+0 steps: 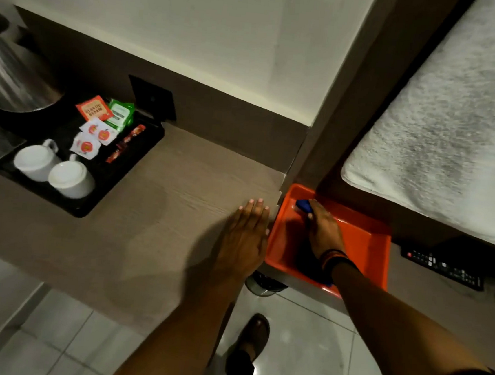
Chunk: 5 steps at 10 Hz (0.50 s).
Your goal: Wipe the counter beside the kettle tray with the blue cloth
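The blue cloth [303, 205] is not on the counter yet: it sits in the orange tray [368, 238], at the tray's far left corner, with only a small fold showing past your right hand [325, 232]. That hand lies over it with fingers curled down; it looks closed on the cloth, but most of the fabric is hidden beneath your palm and I cannot tell how firm the hold is. A dark blue edge also shows near your wrist, possibly more of the same cloth.

Your left hand [245, 241] holds nothing. It rests flat, fingers straight and together, on the counter [179, 187] at its right edge, just beside the tray.

The risks, as I judge them:
- A shallow pinch could let the cloth trail or drop as you lift it over the tray wall and the step up to the counter.
- If the cloth catches the tray, the tray could shift towards the front edge of its lower ledge.
- Your flat left hand covers part of the surface to be wiped, so that patch gets missed unless you move it.
- Sweeping left, watch the kettle tray [140, 159]: the two white cups [55, 172] and loose sachets [95, 136] near its edge could be knocked.
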Motion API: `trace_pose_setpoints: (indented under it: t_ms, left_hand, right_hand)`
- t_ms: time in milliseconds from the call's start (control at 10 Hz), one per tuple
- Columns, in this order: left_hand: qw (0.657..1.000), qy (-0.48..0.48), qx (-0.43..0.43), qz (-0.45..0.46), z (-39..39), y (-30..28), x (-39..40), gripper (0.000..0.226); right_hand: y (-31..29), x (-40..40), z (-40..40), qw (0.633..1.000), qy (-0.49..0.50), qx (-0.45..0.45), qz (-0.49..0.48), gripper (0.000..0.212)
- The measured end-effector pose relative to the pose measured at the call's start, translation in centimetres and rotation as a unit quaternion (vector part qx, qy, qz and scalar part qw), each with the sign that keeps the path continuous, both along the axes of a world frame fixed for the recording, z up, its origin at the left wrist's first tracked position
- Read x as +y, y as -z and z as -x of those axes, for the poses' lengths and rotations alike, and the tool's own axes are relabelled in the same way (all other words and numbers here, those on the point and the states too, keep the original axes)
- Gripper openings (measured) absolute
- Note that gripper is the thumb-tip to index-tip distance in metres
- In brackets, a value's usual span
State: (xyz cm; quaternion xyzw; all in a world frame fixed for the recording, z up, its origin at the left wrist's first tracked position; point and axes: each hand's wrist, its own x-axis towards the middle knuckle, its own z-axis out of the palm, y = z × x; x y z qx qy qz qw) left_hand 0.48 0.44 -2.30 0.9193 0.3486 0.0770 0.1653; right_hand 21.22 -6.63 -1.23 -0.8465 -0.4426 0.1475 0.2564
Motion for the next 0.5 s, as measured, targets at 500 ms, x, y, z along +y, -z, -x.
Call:
trace_pose_setpoints:
  t_ms: [500]
  left_hand:
    - [0.999,-0.010,-0.019,-0.050,-0.2,-4.0,1.6,0.062]
  right_hand:
    - [-0.7,-3.3,4.7,0.998,0.021,0.054,-0.027,0.070]
